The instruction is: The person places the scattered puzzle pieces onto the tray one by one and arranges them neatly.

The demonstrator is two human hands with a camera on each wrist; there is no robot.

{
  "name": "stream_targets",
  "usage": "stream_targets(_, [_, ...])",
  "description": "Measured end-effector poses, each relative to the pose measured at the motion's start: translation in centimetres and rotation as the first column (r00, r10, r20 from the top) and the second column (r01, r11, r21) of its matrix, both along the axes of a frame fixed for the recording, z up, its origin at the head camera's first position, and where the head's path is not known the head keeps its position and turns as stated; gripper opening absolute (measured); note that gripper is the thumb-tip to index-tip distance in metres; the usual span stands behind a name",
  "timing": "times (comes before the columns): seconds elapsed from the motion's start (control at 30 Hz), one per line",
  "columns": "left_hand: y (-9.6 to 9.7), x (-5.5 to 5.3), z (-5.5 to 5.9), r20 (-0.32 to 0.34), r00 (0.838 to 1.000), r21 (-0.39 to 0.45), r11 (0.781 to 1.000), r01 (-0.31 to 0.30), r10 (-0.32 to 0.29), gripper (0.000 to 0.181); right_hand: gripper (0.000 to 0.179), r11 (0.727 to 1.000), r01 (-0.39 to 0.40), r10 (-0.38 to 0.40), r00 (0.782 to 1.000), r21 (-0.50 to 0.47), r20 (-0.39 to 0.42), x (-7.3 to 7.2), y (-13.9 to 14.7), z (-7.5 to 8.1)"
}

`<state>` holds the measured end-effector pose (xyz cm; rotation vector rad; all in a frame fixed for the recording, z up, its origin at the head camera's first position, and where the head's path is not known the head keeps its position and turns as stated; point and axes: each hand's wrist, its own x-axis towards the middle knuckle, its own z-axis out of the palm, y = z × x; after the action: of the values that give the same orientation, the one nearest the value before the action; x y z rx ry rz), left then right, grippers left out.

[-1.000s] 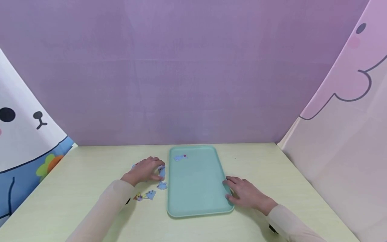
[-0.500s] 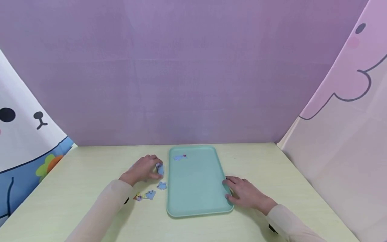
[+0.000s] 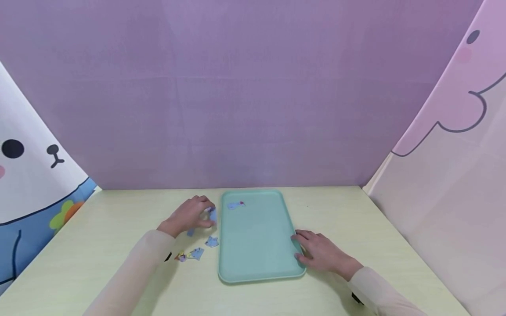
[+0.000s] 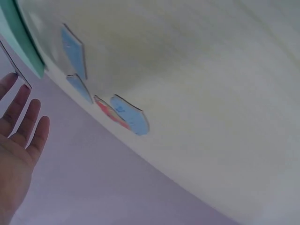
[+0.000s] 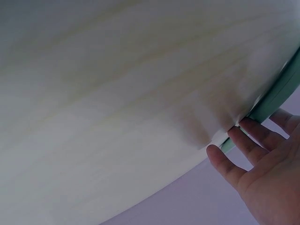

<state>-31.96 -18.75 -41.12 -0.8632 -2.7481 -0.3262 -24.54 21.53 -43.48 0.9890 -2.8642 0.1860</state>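
Note:
My left hand (image 3: 189,215) pinches a blue puzzle piece (image 3: 213,215) between thumb and fingers, just left of the tray. In the left wrist view the held piece (image 4: 13,62) shows edge-on at the fingertips, clear of the table. A shallow mint-green tray (image 3: 258,250) lies lengthwise in front of me, with one blue puzzle piece (image 3: 235,205) near its far left corner. On the tray's right rim rests my right hand (image 3: 322,253); the right wrist view has its fairly straight fingers (image 5: 248,147) touching the outer edge.
Left of the tray lie more puzzle pieces: a blue one (image 3: 211,242), another blue one (image 3: 196,253), a red-and-yellow one (image 3: 182,256) and one (image 3: 190,232) partly hidden under my left hand. A purple backdrop (image 3: 253,96) stands behind the pale table (image 3: 356,219).
My left hand shifts slightly left, then moves away from me and right, carrying the puzzle piece. Another blue piece comes into sight beneath it. The right hand and the tray stay put.

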Motion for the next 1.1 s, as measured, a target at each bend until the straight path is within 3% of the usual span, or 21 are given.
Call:
stream_targets(0.37, [2.0,0.0,0.5,0.008,0.999,0.008,0.999,0.032,-0.032,0.045,0.047,1.0,-0.005,0.005,1.0,0.01,-0.007,0.0,0.0,0.1])
stream_targets(0.5, [3.1,-0.1,0.4,-0.024,0.999,-0.011,0.999,0.038,-0.038,0.046,0.047,1.0,0.0,0.0,1.0,0.01,0.001,0.1,-0.1,0.1])
stream_targets(0.83, [5.8,-0.8,-0.1,-0.054,0.999,-0.046,0.999,0.004,-0.006,0.047,0.047,1.0,0.006,-0.006,1.0,0.008,-0.003,0.0,0.0,0.0])
stream_targets(1.1, [8.2,-1.1,0.1,-0.03,0.999,-0.051,0.999,-0.014,0.012,0.048,0.047,1.0,-0.002,0.002,1.0,0.005,-0.002,0.0,-0.1,0.1])
